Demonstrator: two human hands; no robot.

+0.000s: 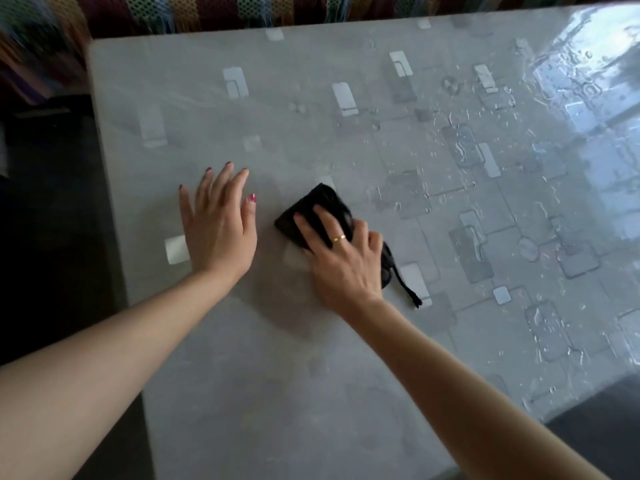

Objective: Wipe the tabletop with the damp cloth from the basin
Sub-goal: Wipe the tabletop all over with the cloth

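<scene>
right hand (341, 261) presses black cloth (311, 216) on tabletop (277, 393) — fingers straight; left hand (218, 230) flat, fingers spread.

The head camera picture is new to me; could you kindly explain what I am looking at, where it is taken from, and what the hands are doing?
There is no machine here: a person wears a camera on the head, looking down at their own two bare arms. The grey patterned tabletop fills the view, with water droplets on its right part. The right hand presses a dark cloth flat on the surface, fingers spread over it. The left hand rests open on the table beside the cloth, holding nothing. A striped fabric lies beyond the far edge.
</scene>
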